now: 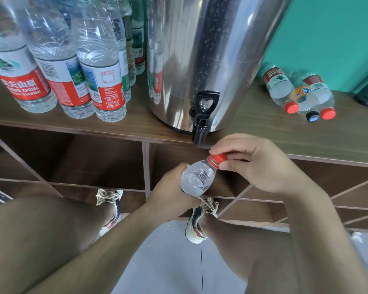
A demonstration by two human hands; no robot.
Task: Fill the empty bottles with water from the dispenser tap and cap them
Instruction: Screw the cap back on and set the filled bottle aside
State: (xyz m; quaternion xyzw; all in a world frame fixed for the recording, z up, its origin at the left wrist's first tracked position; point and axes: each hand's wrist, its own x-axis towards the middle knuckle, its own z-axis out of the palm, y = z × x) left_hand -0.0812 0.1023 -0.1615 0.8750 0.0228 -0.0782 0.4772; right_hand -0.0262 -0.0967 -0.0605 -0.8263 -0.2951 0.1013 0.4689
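On the long brown wooden table [72, 126] sits a big shiny steel water dispenser [210, 49], cylinder shaped, with droplets down its side. Left of it, a bunch of tall clear plastic bottles [98, 71] with red-and-white labels stand upright, packed close together. Over on the right, well apart from the dispenser, three smaller clear bottles [285, 92] lie on their sides touching each other, caps facing the camera. Two caps are red and one is dark, and the middle bottle has an orange label.

Down in front of the table edge, the right hand [257, 164] is at the top end of the held bottle and the left hand [170, 187] is at the lower end. The left grip is wrapped round the body of a small clear plastic bottle [197, 179], tilted with its neck up and to the right, just below the dispenser's short black plastic tap [202, 124]. The tap's handle stands upright. On the bottle's neck sits a red ribbed screw cap [218, 159], and the right grip is pinching it, thumb underneath and fingers curled over the top.
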